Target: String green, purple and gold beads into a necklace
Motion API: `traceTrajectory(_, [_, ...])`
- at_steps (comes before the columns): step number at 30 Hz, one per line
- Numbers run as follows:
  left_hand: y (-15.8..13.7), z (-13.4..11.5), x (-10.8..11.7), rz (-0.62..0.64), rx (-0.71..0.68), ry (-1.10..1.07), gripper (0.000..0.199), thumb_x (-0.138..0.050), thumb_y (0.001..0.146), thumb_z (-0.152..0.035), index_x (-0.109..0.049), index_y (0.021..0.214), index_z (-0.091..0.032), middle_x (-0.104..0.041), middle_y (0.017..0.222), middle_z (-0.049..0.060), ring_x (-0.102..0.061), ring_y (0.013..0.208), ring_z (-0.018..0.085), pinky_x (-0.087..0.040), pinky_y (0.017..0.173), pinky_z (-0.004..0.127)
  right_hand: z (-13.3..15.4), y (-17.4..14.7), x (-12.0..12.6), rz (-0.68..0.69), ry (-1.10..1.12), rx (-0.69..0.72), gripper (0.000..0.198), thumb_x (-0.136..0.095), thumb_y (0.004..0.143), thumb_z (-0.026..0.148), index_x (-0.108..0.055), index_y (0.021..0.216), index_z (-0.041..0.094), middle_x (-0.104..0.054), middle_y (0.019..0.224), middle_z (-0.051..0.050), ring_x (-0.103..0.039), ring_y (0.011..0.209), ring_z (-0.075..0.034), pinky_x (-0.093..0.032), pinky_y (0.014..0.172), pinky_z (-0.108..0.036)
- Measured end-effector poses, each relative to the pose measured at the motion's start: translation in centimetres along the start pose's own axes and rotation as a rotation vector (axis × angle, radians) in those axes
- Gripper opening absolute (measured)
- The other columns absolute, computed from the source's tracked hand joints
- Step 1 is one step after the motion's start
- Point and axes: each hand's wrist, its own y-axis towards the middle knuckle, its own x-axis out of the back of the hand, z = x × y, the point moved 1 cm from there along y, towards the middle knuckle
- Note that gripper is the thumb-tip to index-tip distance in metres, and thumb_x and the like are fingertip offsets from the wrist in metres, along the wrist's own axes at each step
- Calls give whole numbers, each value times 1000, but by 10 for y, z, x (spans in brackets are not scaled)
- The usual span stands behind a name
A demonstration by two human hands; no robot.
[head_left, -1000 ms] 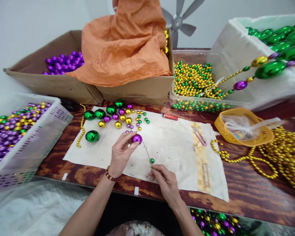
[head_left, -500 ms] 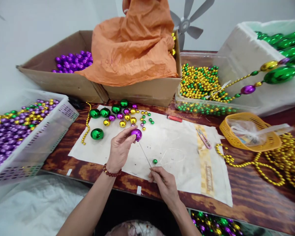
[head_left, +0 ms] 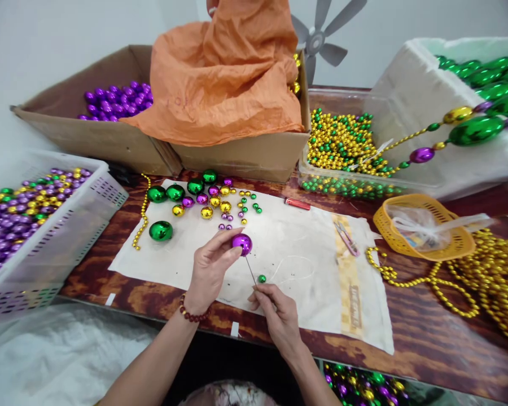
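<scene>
A large shiny purple bead is pinched between the thumb and fingers of my left hand, which has a beaded bracelet at the wrist. Below the bead, a thin needle runs down to the closed fingers of my right hand. The needle's upper end meets the bead; its tip is hidden. Just above my right fingers a small green bead rests on the white cloth, beside a loop of pale thread. Sorted green, purple and gold beads lie beyond my left hand.
A red lighter-like object and small pink-handled snips lie on the cloth. Around it stand a white basket, a cardboard box, a clear bin and a yellow basket. Gold bead strings are piled at right.
My left hand has brought the purple bead down the needle towards my right hand, so less needle shows between them. The whole view has shifted slightly.
</scene>
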Motion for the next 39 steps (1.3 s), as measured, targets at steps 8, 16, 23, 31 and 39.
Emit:
traceTrajectory(8, [-9,2,0,3,-47,34,31,-79,80,-27,-79,111,-27,-72,110,7,-65,95,16,-56,83,26,5,-3,-5,-36,17,41,14,-52,101,21,-66,100,22,-73,78,-1,-70,61,-13,-57,65,-24])
traceTrajectory(16, [-4,-4,-1,-96,49,-72,34,-86,72,-35,-82,104,-25,-75,103,7,-64,85,14,-54,75,23,10,-2,-11,-83,38,64,14,-53,99,18,-66,98,21,-74,74,1,-71,59,-12,-56,64,-21])
traceTrajectory(23, [-13,2,0,16,13,13,29,-81,79,-28,-80,108,-26,-72,105,5,-65,92,15,-55,81,24,15,4,-14,-101,87,75,15,-54,98,16,-67,99,22,-72,73,2,-69,57,-10,-56,62,-20])
traceTrajectory(31, [-27,22,-10,64,53,171,28,-73,86,-30,-72,112,-21,-71,103,5,-67,93,16,-55,86,27,16,18,-7,-104,121,-11,17,-57,98,23,-69,110,21,-69,74,1,-66,57,-11,-51,53,-20])
traceTrajectory(39, [-13,9,34,125,-133,748,36,-65,91,-38,-66,124,-21,-69,120,10,-64,111,24,-50,100,39,7,13,8,-140,148,-204,16,-66,93,35,-70,95,19,-77,87,-6,-71,63,-16,-48,52,-22])
